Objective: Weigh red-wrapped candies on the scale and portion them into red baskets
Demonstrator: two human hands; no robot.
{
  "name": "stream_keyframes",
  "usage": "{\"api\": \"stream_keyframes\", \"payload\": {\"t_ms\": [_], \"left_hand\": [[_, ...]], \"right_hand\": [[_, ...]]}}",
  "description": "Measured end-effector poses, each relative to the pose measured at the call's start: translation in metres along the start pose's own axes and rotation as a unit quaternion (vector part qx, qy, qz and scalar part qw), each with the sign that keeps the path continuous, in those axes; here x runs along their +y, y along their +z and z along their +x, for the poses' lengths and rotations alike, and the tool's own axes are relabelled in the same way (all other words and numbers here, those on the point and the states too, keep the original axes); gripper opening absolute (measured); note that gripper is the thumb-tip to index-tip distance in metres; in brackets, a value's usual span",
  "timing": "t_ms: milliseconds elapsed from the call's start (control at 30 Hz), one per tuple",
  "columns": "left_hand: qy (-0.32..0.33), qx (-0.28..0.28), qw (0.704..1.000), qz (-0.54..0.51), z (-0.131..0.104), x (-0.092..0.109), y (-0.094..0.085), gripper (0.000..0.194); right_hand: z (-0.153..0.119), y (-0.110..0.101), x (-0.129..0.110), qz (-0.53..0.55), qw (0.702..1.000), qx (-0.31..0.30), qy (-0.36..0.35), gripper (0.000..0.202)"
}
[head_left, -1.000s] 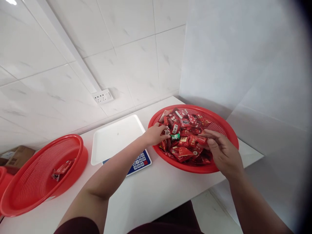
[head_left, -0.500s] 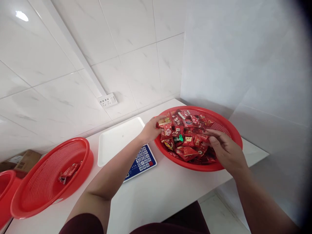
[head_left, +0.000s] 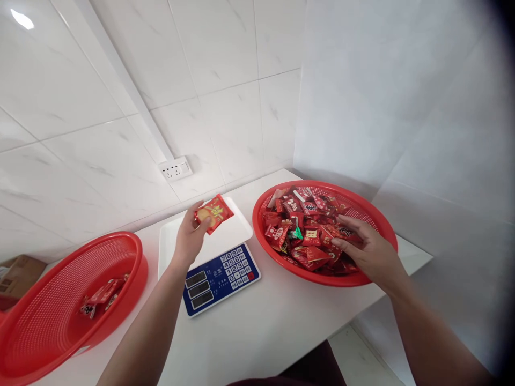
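A small red snack packet [head_left: 214,213] with a yellow print is pinched between the thumb and fingers of my left hand [head_left: 192,236], above the white pan of a weighing scale [head_left: 241,225]. At the right, my right hand [head_left: 370,249] reaches over the near rim of a red plastic basket [head_left: 384,214] full of wrapped snacks [head_left: 311,236]. Its thumb and fingers are apart, close around a red wrapper in the pile; no firm grip on it shows.
Left of the scale stands a second red basket [head_left: 44,305] with a few red packets [head_left: 105,295] inside. The scale's blue keypad panel [head_left: 221,279] faces me. A cardboard box [head_left: 22,273] is at the far left. A socket [head_left: 176,169] sits on the tiled wall behind the white table [head_left: 241,343].
My left hand has lifted a red packet out of the right basket and carried it left over the scale. My right hand stays at the basket, its fingers slightly shifted.
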State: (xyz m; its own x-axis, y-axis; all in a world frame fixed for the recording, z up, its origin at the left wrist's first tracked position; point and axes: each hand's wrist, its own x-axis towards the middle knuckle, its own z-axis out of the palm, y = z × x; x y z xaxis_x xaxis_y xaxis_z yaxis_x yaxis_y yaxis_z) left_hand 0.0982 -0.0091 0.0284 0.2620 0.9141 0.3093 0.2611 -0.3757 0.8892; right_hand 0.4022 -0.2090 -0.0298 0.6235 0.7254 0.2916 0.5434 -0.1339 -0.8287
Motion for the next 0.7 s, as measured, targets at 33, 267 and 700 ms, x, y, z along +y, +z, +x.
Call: {"api": "stream_keyframes", "payload": {"t_ms": [33,267,700], "left_hand": [[-0.026,0.001,1.000,0.012,-0.005,-0.007,-0.011,0.059],[0.000,0.057,0.969,0.241,-0.051,-0.031,-0.046,0.060],[0.074,0.050,0.977,0.196,-0.110,-0.012,-0.045,0.050]], "right_hand": [[0.000,0.000,-0.001,-0.018,1.000,-0.002,0.002,0.057],[0.002,0.002,-0.004,-0.052,0.997,-0.045,0.043,0.041],[0.077,0.050,-0.050,-0.442,0.870,-0.220,-0.003,0.041]]}}
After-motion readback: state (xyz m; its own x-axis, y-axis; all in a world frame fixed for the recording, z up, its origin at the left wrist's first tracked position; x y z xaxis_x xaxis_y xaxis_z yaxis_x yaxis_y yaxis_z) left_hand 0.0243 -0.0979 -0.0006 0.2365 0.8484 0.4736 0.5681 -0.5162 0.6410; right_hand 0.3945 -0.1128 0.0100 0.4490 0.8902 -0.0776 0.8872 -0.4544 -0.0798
